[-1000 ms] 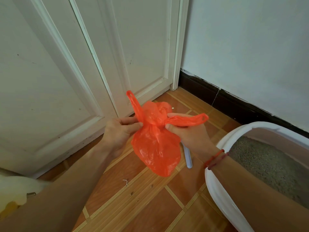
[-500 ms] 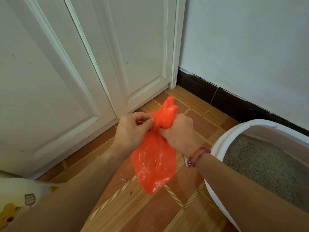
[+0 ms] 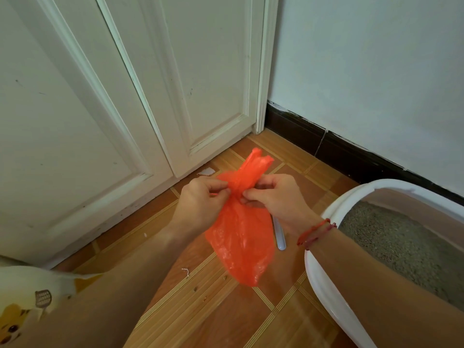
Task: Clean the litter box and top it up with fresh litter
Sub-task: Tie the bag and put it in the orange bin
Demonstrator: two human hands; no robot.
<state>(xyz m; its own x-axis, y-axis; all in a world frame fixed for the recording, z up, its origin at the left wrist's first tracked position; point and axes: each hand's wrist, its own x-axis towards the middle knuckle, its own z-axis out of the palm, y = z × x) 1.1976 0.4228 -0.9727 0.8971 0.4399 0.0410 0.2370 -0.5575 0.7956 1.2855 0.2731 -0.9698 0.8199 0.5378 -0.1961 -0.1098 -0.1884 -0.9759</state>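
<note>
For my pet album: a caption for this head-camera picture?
The left hand and right hand pinch the neck of an orange plastic bag beside the white litter box.

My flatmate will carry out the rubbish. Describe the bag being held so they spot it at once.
Find the white litter box by the wall. Just left of its rim, over the floor, the left hand and the right hand pinch the neck of a thin plastic bag. It is the only bright orange thing.
</note>
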